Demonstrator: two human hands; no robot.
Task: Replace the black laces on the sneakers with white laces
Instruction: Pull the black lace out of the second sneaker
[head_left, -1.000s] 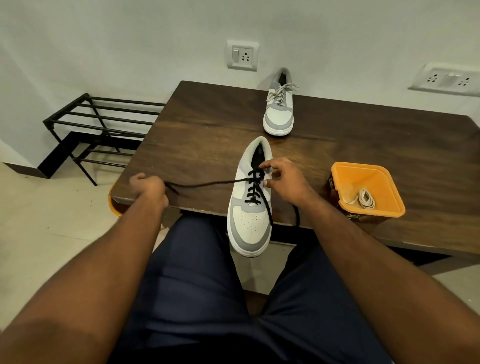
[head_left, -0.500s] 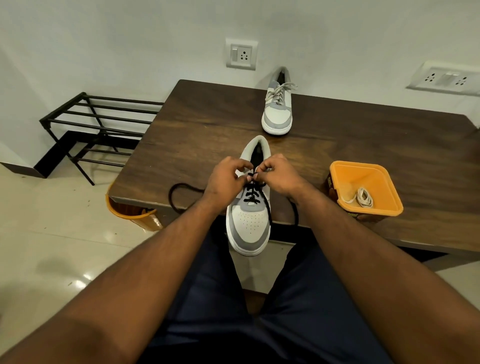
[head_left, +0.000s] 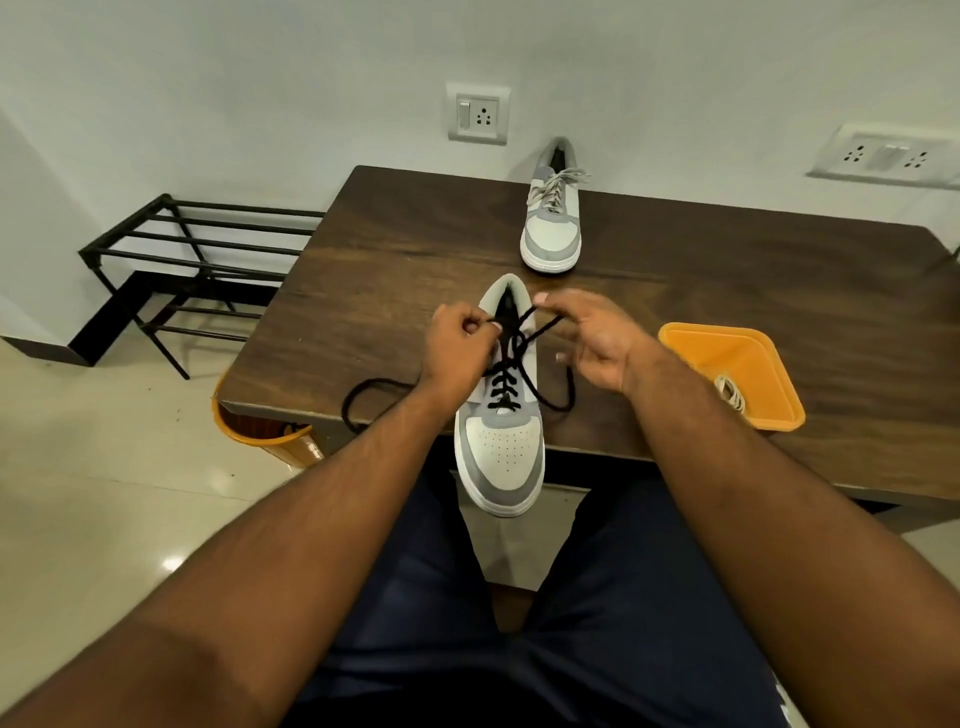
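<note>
**Soft indoor light, wide-angle bend at the edges**

The room is evenly and fairly dimly lit, with a greenish-grey cast on the wall (head_left: 208, 78). The floor (head_left: 104, 519) shows small bright glints, so light falls from above. The dark table (head_left: 727, 291) has a faint sheen. Shadows are soft under the far sneaker (head_left: 551, 228). Straight lines bow near the edges. The forearms, close to the camera, look slightly soft.

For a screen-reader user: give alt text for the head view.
Both hands, left hand and right hand, pinch the black lace on a grey-white sneaker at the wooden table's edge. A white-laced sneaker stands behind; an orange tray holds a white lace.
</note>
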